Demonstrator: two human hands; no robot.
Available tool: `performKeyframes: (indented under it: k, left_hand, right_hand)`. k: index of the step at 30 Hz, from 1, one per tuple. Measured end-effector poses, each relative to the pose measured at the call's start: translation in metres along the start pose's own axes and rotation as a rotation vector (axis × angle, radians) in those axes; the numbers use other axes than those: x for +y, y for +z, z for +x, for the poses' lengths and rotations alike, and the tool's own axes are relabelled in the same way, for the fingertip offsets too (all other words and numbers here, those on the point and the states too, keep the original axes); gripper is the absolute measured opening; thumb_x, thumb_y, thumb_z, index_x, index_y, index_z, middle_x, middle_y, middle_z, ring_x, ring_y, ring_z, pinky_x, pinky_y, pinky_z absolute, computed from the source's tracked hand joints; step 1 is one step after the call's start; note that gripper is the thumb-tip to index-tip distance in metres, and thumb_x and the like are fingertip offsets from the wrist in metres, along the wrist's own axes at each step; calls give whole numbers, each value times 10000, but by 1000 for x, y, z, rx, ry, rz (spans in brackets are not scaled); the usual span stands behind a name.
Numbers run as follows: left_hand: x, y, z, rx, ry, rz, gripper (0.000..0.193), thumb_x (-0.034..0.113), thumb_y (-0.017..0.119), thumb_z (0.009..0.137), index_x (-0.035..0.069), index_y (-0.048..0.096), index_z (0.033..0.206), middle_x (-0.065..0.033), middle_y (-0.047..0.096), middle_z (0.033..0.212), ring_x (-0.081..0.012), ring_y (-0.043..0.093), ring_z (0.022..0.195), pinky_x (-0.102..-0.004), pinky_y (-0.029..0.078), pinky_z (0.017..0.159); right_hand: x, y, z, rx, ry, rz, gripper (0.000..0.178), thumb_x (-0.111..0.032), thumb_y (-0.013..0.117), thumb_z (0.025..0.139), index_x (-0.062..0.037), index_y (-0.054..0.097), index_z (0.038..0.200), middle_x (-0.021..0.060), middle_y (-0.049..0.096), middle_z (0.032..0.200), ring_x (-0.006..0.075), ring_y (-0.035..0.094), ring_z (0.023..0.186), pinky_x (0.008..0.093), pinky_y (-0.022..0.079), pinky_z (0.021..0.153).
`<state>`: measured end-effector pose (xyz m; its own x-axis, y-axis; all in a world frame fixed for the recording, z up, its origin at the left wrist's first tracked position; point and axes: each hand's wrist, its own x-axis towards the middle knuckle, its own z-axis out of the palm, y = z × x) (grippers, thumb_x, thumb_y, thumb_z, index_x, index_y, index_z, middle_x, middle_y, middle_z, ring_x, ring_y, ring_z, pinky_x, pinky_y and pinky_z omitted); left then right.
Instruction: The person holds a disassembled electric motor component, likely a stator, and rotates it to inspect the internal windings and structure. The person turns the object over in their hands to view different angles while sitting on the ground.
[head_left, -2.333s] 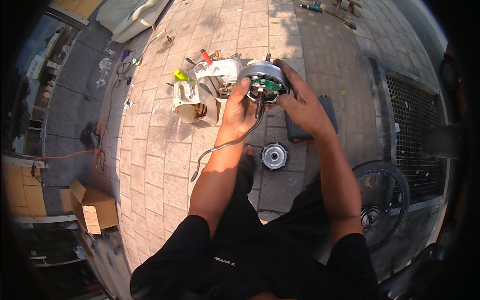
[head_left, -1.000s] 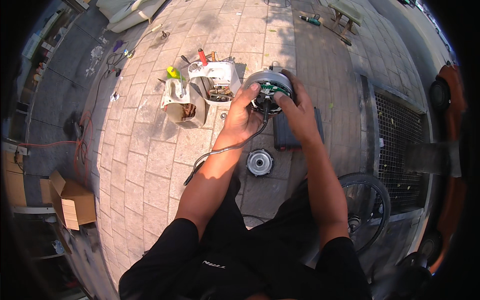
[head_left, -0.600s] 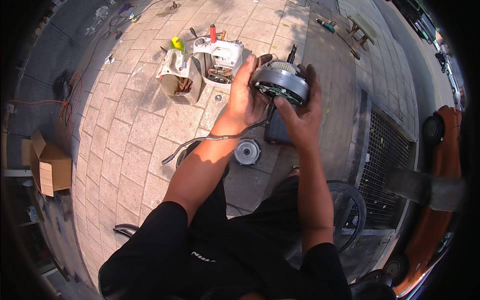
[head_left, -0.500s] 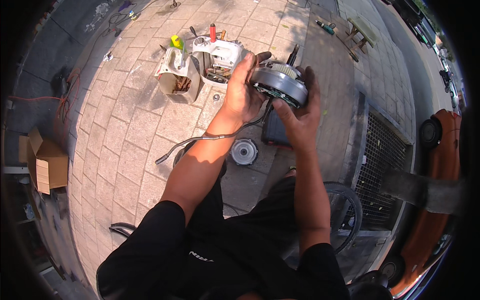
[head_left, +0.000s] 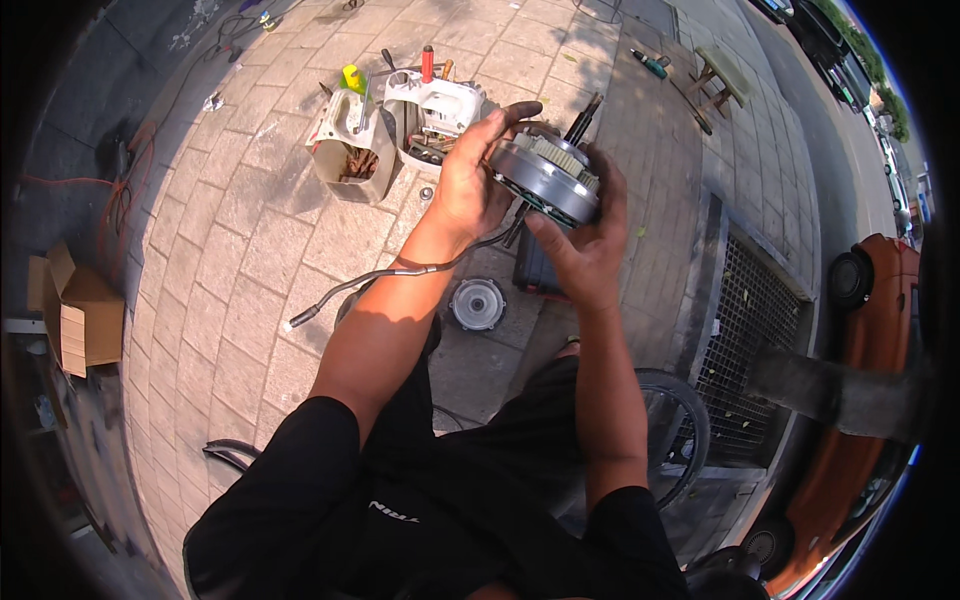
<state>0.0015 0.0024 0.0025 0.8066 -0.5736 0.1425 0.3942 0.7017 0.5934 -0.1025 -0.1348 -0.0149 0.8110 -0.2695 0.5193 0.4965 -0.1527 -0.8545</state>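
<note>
- The round grey motor hub (head_left: 545,178) is held up in the air over the paved floor (head_left: 240,250), tilted, its toothed ring facing up.
- The left hand (head_left: 468,185) is clamped on the hub's left rim, fingers curled over its top edge.
- The right hand (head_left: 585,240) cups the hub from below and to the right, thumb pressed on its lower rim.
- A grey cable (head_left: 390,278) hangs from under the hub and curves down to the left across the left forearm, its end lying on the floor.
- Just below the hub, on the floor, lies a round silver cover (head_left: 477,304); a dark case (head_left: 535,272) sits beside it, partly hidden by the right hand.
- Above and left of the hub stand a white tool tub (head_left: 437,108) and a cut-open container (head_left: 350,145) of parts.
- Right of the hub, a metal drain grate (head_left: 745,330); lower right, a wheel (head_left: 670,440).
</note>
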Motion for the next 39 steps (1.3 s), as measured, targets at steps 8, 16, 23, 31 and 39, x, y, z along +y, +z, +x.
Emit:
performKeyframes:
  k: [8, 16, 23, 31, 39]
  left_hand:
    - [-7, -10, 2, -32, 44, 3, 576, 389, 480, 1085, -36, 582, 1461, -169, 718, 1290, -302, 684, 1219, -447, 542, 1082]
    - [-8, -12, 3, -24, 31, 12, 536, 348, 475, 1091, -38, 590, 1445, -165, 709, 1296, -291, 681, 1226, -443, 547, 1083]
    - [-6, -14, 5, -21, -15, -64, 519, 326, 472, 1100, -42, 585, 1448, -180, 704, 1318, -298, 681, 1236, -453, 546, 1095]
    - [-4, -11, 3, 20, -25, -21, 561, 362, 485, 1084, -52, 578, 1450, -183, 703, 1319, -302, 676, 1242, -458, 536, 1103]
    - [-5, -8, 4, 103, -35, 33, 586, 388, 524, 1039, -46, 606, 1423, -178, 714, 1296, -309, 669, 1238, -452, 516, 1109]
  right_hand:
    - [-2, -1, -2, -23, 18, -20, 991, -210, 934, 830, 9, 350, 1600, 165, 424, 1546, 290, 479, 1430, 423, 423, 1186]
    - [1, 0, -3, -3, 6, -27, 1009, -201, 925, 845, 51, 316, 1609, 187, 466, 1532, 300, 505, 1416, 426, 443, 1179]
    - [-2, 2, -1, -8, 49, 9, 959, -202, 910, 843, 18, 358, 1596, 152, 404, 1549, 285, 455, 1443, 421, 400, 1194]
    - [0, 2, -3, -5, 63, 14, 956, -211, 907, 846, 9, 359, 1598, 159, 394, 1557, 293, 447, 1449, 428, 397, 1196]
    - [4, 2, -3, 7, 82, 1, 964, -203, 904, 834, 0, 357, 1601, 158, 388, 1555, 295, 451, 1447, 437, 408, 1194]
